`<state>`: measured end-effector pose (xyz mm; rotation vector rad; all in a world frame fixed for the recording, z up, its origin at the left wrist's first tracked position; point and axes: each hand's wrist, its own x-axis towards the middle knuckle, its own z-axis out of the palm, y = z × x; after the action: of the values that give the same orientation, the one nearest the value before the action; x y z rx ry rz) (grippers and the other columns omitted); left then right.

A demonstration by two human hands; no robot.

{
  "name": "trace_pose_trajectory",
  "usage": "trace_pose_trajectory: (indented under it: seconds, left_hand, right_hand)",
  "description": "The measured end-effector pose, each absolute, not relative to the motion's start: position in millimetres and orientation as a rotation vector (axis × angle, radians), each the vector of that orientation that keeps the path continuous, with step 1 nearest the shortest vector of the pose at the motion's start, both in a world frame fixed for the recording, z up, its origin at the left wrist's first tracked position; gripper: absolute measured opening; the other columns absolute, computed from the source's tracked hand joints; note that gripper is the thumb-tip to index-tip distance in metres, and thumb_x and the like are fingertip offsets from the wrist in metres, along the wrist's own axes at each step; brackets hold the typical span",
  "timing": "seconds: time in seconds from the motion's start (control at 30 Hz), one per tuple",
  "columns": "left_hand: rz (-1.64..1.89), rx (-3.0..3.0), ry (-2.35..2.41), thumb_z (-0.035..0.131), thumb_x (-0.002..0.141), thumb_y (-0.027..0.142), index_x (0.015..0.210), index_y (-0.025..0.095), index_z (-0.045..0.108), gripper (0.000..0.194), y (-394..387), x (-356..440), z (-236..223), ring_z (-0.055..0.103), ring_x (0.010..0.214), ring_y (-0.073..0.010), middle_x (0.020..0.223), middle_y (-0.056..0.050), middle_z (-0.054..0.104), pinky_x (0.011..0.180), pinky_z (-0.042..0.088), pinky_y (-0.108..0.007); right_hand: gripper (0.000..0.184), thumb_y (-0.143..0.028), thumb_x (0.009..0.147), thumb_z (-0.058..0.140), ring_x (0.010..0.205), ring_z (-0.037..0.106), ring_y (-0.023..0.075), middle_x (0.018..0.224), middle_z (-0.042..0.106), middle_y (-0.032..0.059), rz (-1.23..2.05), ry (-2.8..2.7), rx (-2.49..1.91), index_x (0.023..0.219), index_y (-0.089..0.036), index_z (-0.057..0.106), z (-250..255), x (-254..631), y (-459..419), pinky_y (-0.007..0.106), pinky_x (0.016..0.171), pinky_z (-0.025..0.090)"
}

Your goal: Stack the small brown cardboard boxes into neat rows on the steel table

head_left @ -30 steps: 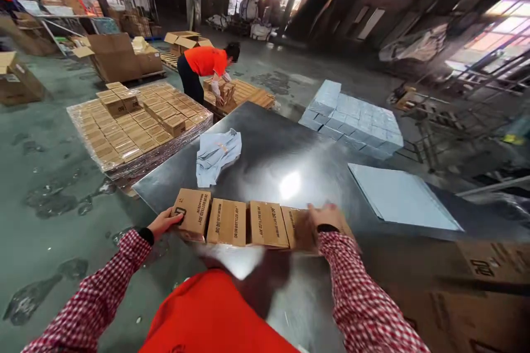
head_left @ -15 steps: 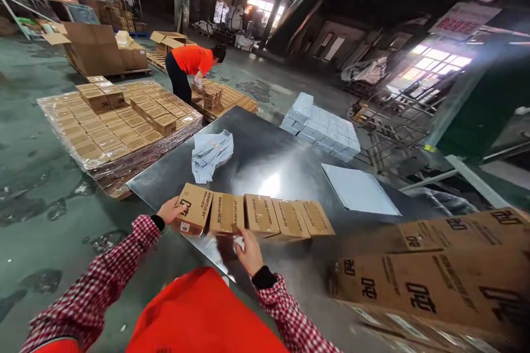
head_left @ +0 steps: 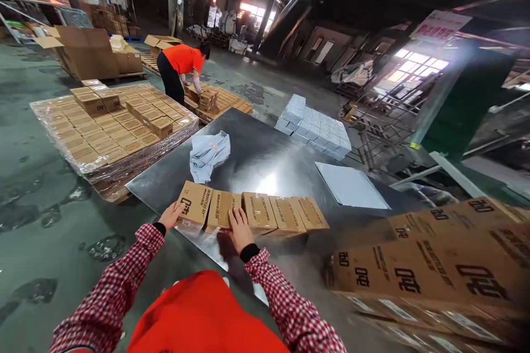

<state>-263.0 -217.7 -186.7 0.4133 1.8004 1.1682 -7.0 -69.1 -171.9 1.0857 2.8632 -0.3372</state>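
Observation:
Five printed brown cardboard boxes stand in a row on a dark metal table. My left hand (head_left: 171,214) is at the near left corner of the leftmost cardboard box (head_left: 194,203), its fingers closed against that side. My right hand (head_left: 240,230) lies with outstretched fingers on the right edge of the second cardboard box (head_left: 222,210). A narrow gap parts this box from the third cardboard box (head_left: 259,212). The undersides of both hands are hidden. Behind the row lies a crumpled pale-blue plastic bag (head_left: 209,155).
A flat stack of pale sheets (head_left: 351,185) lies on the table (head_left: 252,132). Stacked cartons (head_left: 414,265) stand close on the right. A wrapped pallet of boxes (head_left: 111,138) is to the left. Beyond the table are pale wrapped packages (head_left: 314,127) and a bending co-worker (head_left: 182,60).
My right hand has moved up from the near edge onto the second box. The leftmost box sits straighter, with my left hand lower on its side. The co-worker's arms have shifted.

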Motion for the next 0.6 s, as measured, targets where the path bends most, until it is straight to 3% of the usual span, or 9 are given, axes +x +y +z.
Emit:
trace_pose_trajectory:
  seconds: [0.17,0.27,0.33,0.37,0.43,0.5,0.6]
  left_hand:
    - [1.222,0.286,1.691,0.043,0.104,0.048,0.152,0.017,0.044,0.057,-220.8,-272.9,-182.9,0.060,0.135,-0.0296,0.156,-0.017,0.053,0.102,0.059,-0.042]
    - [1.258,0.221,1.566,0.026,0.109,0.048,0.159,0.018,0.033,0.058,-230.9,-277.6,-184.9,0.067,0.127,-0.0222,0.162,-0.016,0.048,0.101,0.060,-0.034]
    - [1.243,0.202,1.525,0.016,0.110,0.047,0.154,0.016,0.041,0.059,-238.8,-280.0,-190.0,0.070,0.124,-0.0203,0.154,-0.017,0.057,0.102,0.059,-0.031]
    - [1.218,0.191,1.543,0.019,0.109,0.047,0.149,0.016,0.048,0.058,-242.1,-282.0,-192.9,0.070,0.125,-0.0227,0.148,-0.018,0.062,0.103,0.059,-0.034]
    - [1.157,0.169,1.657,0.037,0.105,0.045,0.139,0.014,0.056,0.050,-246.5,-288.8,-197.4,0.062,0.136,-0.0320,0.142,-0.022,0.065,0.109,0.056,-0.045]
    - [1.124,0.166,1.803,0.047,0.099,0.044,0.140,0.012,0.054,0.053,-246.1,-297.5,-197.7,0.044,0.151,-0.0385,0.153,-0.025,0.055,0.120,0.045,-0.054]
    - [1.177,0.294,1.840,0.041,0.099,0.055,0.149,0.018,0.045,0.063,-236.1,-304.8,-191.9,0.031,0.159,-0.0345,0.169,-0.017,0.037,0.126,0.037,-0.053]
  right_hand:
    - [0.077,-0.008,0.087,0.058,0.160,0.030,0.0359,0.172,0.032,0.0162,-0.427,2.861,1.179,0.162,-0.013,0.040,-187.2,-2.0,-65.9,0.051,0.132,0.031]
    - [0.076,-0.007,0.087,0.056,0.156,0.038,0.0328,0.173,0.031,0.0148,-0.534,2.899,1.180,0.161,-0.014,0.041,-196.7,1.5,-61.0,0.049,0.131,0.035]
    - [0.077,-0.006,0.086,0.056,0.156,0.039,0.0322,0.172,0.033,0.0137,-0.574,2.929,1.158,0.160,-0.015,0.042,-200.9,2.4,-57.7,0.050,0.131,0.035]
    - [0.078,-0.005,0.084,0.057,0.156,0.038,0.0326,0.172,0.034,0.0139,-0.588,2.937,1.150,0.160,-0.016,0.042,-201.9,2.3,-56.2,0.051,0.131,0.035]
    - [0.081,-0.004,0.082,0.058,0.156,0.039,0.0339,0.171,0.036,0.0143,-0.608,2.945,1.142,0.160,-0.017,0.043,-201.5,1.5,-53.2,0.052,0.131,0.036]
    - [0.083,-0.003,0.080,0.060,0.156,0.039,0.0344,0.170,0.037,0.0136,-0.629,2.951,1.132,0.160,-0.019,0.043,-199.0,0.8,-50.6,0.050,0.131,0.037]
    - [0.082,-0.005,0.082,0.062,0.156,0.039,0.0341,0.170,0.038,0.0130,-0.651,2.946,1.122,0.160,-0.022,0.043,-193.6,-2.2,-50.3,0.049,0.131,0.037]
